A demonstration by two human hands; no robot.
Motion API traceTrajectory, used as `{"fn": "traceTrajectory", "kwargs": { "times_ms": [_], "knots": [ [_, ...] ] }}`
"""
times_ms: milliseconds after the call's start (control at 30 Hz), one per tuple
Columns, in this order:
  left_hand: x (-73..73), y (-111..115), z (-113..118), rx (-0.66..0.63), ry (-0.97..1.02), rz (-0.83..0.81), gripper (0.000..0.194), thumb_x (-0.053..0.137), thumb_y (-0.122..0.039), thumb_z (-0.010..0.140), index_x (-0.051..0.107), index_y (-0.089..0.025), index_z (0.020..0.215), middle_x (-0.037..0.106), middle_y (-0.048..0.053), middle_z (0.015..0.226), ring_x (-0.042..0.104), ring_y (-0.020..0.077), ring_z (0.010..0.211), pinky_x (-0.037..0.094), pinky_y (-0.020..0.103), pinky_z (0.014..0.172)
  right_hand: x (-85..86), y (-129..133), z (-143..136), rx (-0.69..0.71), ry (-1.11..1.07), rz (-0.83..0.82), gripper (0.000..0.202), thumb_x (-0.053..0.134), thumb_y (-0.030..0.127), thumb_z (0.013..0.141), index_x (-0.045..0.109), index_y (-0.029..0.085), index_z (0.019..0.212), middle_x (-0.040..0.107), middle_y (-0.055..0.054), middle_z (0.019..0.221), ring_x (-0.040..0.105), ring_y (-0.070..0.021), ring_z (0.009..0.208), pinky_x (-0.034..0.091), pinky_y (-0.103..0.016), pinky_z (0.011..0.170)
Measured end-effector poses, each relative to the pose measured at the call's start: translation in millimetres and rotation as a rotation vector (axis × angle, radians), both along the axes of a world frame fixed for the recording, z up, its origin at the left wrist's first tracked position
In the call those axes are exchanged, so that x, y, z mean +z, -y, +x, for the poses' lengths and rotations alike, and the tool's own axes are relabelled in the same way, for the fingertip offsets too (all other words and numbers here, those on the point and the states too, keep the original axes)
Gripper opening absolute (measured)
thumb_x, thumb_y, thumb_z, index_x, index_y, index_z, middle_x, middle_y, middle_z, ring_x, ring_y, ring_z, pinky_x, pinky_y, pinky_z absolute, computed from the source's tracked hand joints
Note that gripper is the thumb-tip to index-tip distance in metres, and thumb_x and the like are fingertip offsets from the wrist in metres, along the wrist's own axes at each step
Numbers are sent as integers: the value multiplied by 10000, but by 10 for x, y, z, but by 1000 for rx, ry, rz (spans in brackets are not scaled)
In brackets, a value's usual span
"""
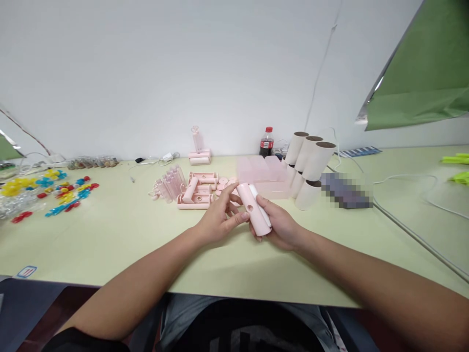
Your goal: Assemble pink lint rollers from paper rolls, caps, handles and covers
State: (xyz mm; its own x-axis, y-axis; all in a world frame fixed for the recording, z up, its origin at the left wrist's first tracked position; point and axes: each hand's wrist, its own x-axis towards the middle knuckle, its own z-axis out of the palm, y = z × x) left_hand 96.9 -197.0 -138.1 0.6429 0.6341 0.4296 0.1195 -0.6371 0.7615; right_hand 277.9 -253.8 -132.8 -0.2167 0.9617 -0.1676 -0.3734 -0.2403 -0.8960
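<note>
A pink lint roller head with a round hole in its side and a white roll along its edge is tilted between my hands, above the table. My right hand is closed around its right side, with the thumb on the white roll. At its left side, my left hand has curled fingers, with the thumb and index finger against the pink shell. Just beyond my left hand lie several pink roller housings, pink round caps and a bunch of clear pink handles.
Translucent pink boxes and stacked white cardboard-core rolls stand behind my right hand. A cola bottle and an upright lint roller are by the wall. Colourful plastic pieces lie left; cables cross the right side.
</note>
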Motion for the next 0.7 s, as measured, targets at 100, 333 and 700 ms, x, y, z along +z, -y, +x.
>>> {"fn": "traceTrajectory", "kwargs": {
  "times_ms": [100,333,700],
  "knots": [
    [-1,5,-1,10,0,-2,782,645,-444,866,221,-246,1493,571,115,1152,632,146,798,510,306,719,-12,8,-1,1,21,16,358,525,579,888,520,224,931,606,-1,602,548,-167,429,414,-277,370],
    [34,43,-1,24,-58,9,791,636,-440,870,202,-240,1500,564,133,1195,619,144,794,500,290,678,-28,-23,27,-56,99,122,349,619,533,844,555,214,969,625,-5,744,579,-160,574,455,-280,498],
    [56,45,12,127,-168,-57,804,578,-469,891,152,-219,1526,551,121,1185,599,143,777,495,284,641,-66,-79,82,-214,372,335,539,733,307,715,502,212,1193,637,-56,1106,600,-232,951,486,-325,742]
  ]
}}
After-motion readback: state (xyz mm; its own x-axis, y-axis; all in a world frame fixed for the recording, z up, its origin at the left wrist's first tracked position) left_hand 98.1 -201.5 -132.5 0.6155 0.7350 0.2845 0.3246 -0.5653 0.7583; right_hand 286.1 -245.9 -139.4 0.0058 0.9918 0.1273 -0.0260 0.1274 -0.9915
